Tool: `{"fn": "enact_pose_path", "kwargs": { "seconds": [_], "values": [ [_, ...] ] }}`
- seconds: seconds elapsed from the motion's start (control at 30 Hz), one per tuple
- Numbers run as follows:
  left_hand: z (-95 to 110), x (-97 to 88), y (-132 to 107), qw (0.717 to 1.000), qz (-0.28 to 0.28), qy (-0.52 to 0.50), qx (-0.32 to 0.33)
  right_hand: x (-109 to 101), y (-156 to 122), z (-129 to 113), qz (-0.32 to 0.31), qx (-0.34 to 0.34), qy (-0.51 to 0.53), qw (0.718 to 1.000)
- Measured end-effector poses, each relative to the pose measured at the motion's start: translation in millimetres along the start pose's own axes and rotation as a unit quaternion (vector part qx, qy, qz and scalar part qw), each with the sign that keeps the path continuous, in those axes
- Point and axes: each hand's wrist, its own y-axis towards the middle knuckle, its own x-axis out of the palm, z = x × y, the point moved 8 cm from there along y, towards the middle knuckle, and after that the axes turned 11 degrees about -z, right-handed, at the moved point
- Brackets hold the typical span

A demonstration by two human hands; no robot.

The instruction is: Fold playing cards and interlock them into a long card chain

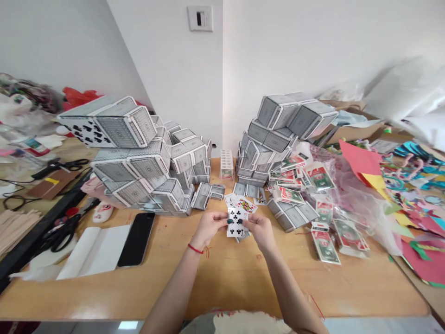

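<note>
Between my two hands, playing cards [235,227] are held face up just above the table, a seven of clubs in front. My left hand [211,228], with a red string at the wrist, pinches the left edge. The right edge is pinched by my right hand [260,229]. Just behind them lie loose face cards [245,204]. Folded card blocks [203,196] with grey backs sit a little farther off to the left. A larger folded card block [292,214] rests to the right of my right hand.
Tall stacks of card blocks rise at the left [146,157] and right [269,134]. A clear box [226,164] stands between them. Boxed card decks [325,246] lie at right beside coloured paper [359,160]. On the left are a phone [136,240], scissors [64,232] and white paper [100,248].
</note>
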Motion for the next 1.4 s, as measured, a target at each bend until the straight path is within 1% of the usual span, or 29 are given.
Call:
{"fn": "enact_pose_path", "kwargs": {
  "seconds": [0.17,0.3,0.5,0.6,0.67,0.7,0.77,0.8,0.87,1.0,1.07,1.17,1.23,1.3,1.4],
  "values": [
    [-1.1,-2.4,-1.9,0.999,0.028,-0.006,-0.017,-0.7,0.6,9.1,0.004,0.021,0.053,0.998],
    [0.1,-4.5,-3.9,0.998,0.055,-0.006,-0.019,0.6,1.3,13.5,0.000,0.030,0.096,0.995],
    [3.7,-6.6,-4.8,0.995,0.099,0.024,0.012,2.2,2.4,16.7,-0.003,0.036,0.133,0.991],
    [5.3,-7.5,-4.8,0.987,0.129,0.086,0.050,2.8,2.5,16.1,0.008,0.032,0.141,0.989],
    [10.4,-6.6,-7.0,0.968,0.161,0.167,0.096,4.5,2.7,15.7,0.012,0.032,0.146,0.989],
    [13.8,-6.1,-9.6,0.952,0.186,0.213,0.120,5.7,2.8,15.8,0.013,0.033,0.145,0.989],
    [18.7,-3.3,-14.9,0.915,0.232,0.291,0.155,7.2,2.9,16.9,0.020,0.037,0.134,0.990],
    [19.7,-1.0,-16.7,0.900,0.245,0.321,0.166,7.6,2.9,17.9,0.024,0.038,0.127,0.991],
    [18.7,3.9,-17.1,0.882,0.247,0.361,0.176,7.6,2.5,20.7,0.033,0.040,0.116,0.992],
    [13.8,8.1,-15.8,0.864,0.236,0.405,0.184,5.3,1.3,24.3,0.043,0.035,0.096,0.994],
    [12.7,7.0,-16.1,0.854,0.241,0.423,0.185,7.7,1.6,22.6,0.015,0.031,0.088,0.995],
    [12.5,4.8,-16.2,0.843,0.249,0.440,0.182,14.0,1.8,16.2,-0.046,0.026,0.058,0.997],
    [12.3,4.0,-16.6,0.840,0.255,0.444,0.180,15.3,1.7,10.0,-0.063,0.011,0.014,0.998],
    [11.4,4.1,-17.8,0.840,0.261,0.438,0.184,16.2,1.6,3.8,-0.068,-0.012,-0.036,0.997],
    [9.1,6.4,-21.2,0.844,0.268,0.417,0.204,16.6,0.9,-3.4,-0.047,-0.038,-0.132,0.989]
  ]
}}
